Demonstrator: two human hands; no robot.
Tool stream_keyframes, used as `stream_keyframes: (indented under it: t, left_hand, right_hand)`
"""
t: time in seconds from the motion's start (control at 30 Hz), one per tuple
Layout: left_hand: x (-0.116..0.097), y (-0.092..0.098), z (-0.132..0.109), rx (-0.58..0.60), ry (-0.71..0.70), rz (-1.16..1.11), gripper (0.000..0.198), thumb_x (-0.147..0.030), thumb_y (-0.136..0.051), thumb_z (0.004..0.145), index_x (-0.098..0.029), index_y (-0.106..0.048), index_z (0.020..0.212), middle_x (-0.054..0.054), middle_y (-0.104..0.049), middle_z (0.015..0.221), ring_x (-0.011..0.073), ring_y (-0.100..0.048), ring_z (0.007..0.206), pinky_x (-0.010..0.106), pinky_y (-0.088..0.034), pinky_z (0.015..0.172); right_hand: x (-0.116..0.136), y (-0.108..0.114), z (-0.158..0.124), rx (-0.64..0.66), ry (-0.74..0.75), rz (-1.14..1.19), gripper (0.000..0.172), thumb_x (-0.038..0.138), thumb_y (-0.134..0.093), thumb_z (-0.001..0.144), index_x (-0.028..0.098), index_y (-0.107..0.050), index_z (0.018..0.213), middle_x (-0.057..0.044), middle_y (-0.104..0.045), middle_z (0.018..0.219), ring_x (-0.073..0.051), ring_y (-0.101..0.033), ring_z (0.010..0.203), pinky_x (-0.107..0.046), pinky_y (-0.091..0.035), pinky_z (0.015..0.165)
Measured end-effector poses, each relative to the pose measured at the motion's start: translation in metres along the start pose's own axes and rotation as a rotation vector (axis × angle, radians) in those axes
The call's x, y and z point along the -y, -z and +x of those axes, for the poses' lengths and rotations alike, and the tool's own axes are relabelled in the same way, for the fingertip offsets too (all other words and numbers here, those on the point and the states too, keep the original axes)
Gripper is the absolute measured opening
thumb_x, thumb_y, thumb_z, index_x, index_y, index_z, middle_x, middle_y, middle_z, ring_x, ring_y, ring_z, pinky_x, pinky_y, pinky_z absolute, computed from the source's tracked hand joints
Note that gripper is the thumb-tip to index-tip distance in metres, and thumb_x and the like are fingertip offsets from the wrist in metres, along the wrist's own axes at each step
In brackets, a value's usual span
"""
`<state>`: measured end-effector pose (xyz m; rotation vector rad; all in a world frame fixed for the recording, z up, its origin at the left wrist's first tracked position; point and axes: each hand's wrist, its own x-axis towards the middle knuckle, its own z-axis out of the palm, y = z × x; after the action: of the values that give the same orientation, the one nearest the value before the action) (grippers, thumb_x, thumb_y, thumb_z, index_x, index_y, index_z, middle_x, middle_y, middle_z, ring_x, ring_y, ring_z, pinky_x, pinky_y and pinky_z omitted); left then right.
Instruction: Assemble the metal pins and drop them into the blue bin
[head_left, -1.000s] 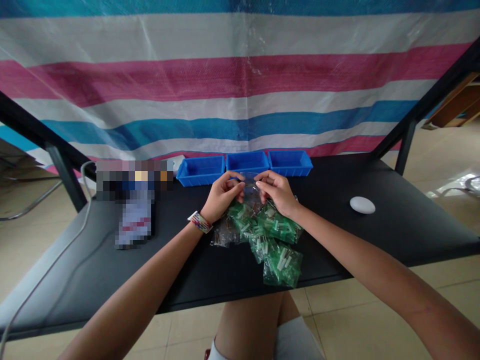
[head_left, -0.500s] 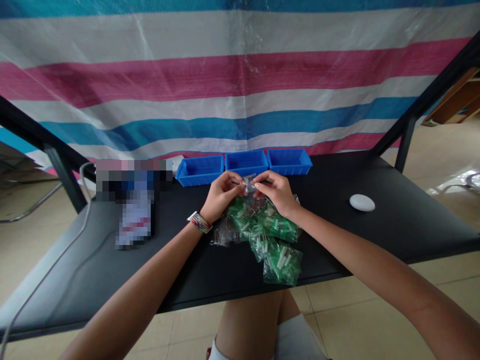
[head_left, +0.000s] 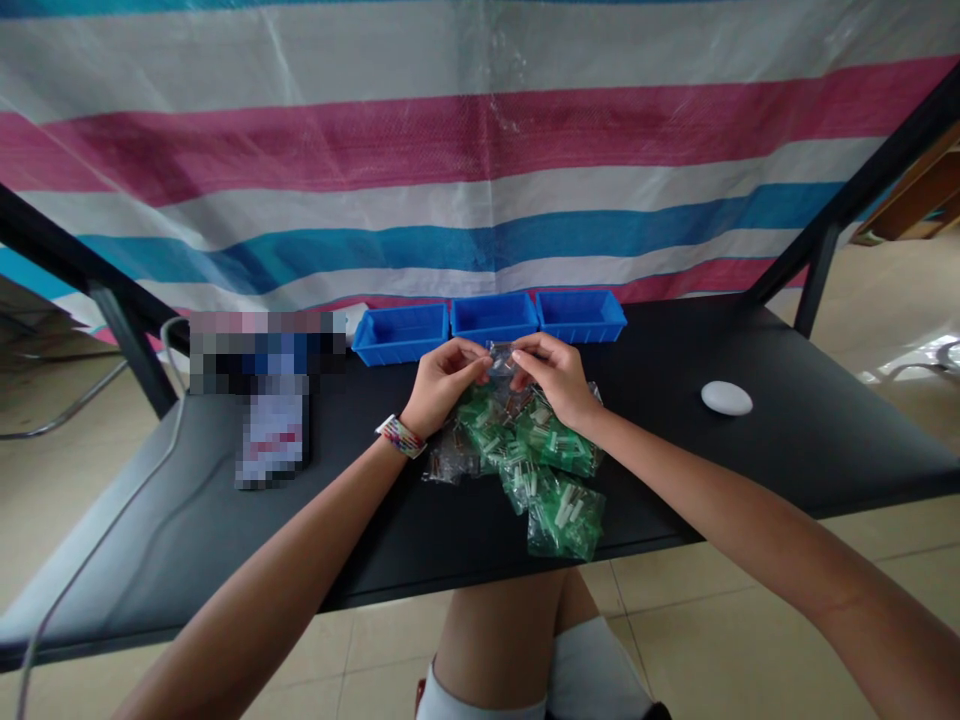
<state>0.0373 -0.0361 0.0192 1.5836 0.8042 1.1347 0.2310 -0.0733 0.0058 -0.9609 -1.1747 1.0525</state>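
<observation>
A small clear plastic bag (head_left: 502, 359) with tiny parts inside is held up between both hands. My left hand (head_left: 448, 383) pinches its left side, thumb against fingers. My right hand (head_left: 556, 378) is closed on its right side. Under and in front of the hands lies a pile of green plastic bags (head_left: 566, 515) with white plugs and metal pieces in them. Clear bags of screw-like parts (head_left: 452, 455) lie at the pile's left, partly below my left wrist. What exactly the held bag contains is too small to make out.
Three blue bins, left (head_left: 401, 350), middle (head_left: 495, 330) and right (head_left: 581, 330), stand in a row behind the hands. A white oval object (head_left: 726, 398) lies on the black table (head_left: 660, 350) at right. A blurred-out item (head_left: 274, 430) and a white cable (head_left: 142, 480) are at left.
The right fingers have shifted slightly on the clear bag, and more of the bag shows between the hands. The whole view has tilted a little; the pile and bins stay put.
</observation>
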Motion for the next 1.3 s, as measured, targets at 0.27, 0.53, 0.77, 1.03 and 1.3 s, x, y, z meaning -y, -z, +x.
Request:
stream_keyframes:
  t: [0.27, 0.53, 0.77, 1.03, 1.3]
  left_hand:
    - [0.002, 0.000, 0.000, 0.012, -0.026, -0.041, 0.027, -0.042, -0.082, 0.087, -0.017, -0.072, 0.085, 0.000, -0.069, 0.068, 0.0133, -0.062, 0.061, 0.025, -0.047, 0.063]
    - [-0.003, 0.000, 0.001, 0.010, -0.076, -0.029, 0.024, -0.039, -0.080, 0.088, -0.018, -0.069, 0.086, -0.001, -0.065, 0.065, 0.0128, -0.060, 0.056, 0.024, -0.048, 0.056]
    - [-0.002, 0.024, 0.011, -0.423, -0.232, 0.002, 0.021, -0.036, -0.078, 0.088, -0.020, -0.064, 0.085, -0.004, -0.061, 0.065, 0.0084, -0.056, 0.046, 0.020, -0.045, 0.046]
    - [0.004, 0.062, 0.029, -0.737, -0.060, -0.103, 0.028, -0.038, -0.076, 0.085, -0.020, -0.055, 0.092, 0.000, -0.072, 0.076, 0.0109, -0.066, 0.049, 0.017, -0.044, 0.042]
    - [-0.001, 0.067, 0.029, -0.723, 0.026, -0.162, 0.019, -0.036, -0.066, 0.083, -0.017, -0.065, 0.090, 0.004, -0.073, 0.081, 0.0124, -0.069, 0.053, 0.018, -0.047, 0.045]
  right_hand:
    - [0.002, -0.001, -0.001, -0.024, 0.037, -0.024, 0.036, 0.054, -0.081, 0.083, 0.021, -0.073, 0.095, -0.001, -0.075, 0.082, -0.015, -0.067, 0.056, -0.030, -0.058, 0.055]
    - [0.005, 0.000, -0.002, 0.012, 0.007, 0.026, 0.034, 0.050, -0.080, 0.085, 0.022, -0.074, 0.104, -0.004, -0.080, 0.094, -0.016, -0.070, 0.058, -0.032, -0.060, 0.056]
    - [0.003, 0.006, -0.001, 0.000, 0.041, 0.020, 0.024, 0.038, -0.070, 0.090, 0.023, -0.074, 0.108, -0.004, -0.080, 0.101, -0.016, -0.071, 0.061, -0.033, -0.060, 0.059]
    - [0.012, 0.005, -0.009, 0.121, 0.345, -0.466, 0.016, 0.018, -0.061, 0.093, 0.022, -0.077, 0.095, -0.005, -0.076, 0.095, -0.021, -0.071, 0.088, -0.037, -0.057, 0.079]
    - [-0.002, 0.019, 0.000, 0.230, 0.494, -0.890, 0.032, -0.002, -0.057, 0.088, 0.021, -0.079, 0.094, -0.008, -0.074, 0.099, -0.026, -0.064, 0.099, -0.043, -0.052, 0.094]
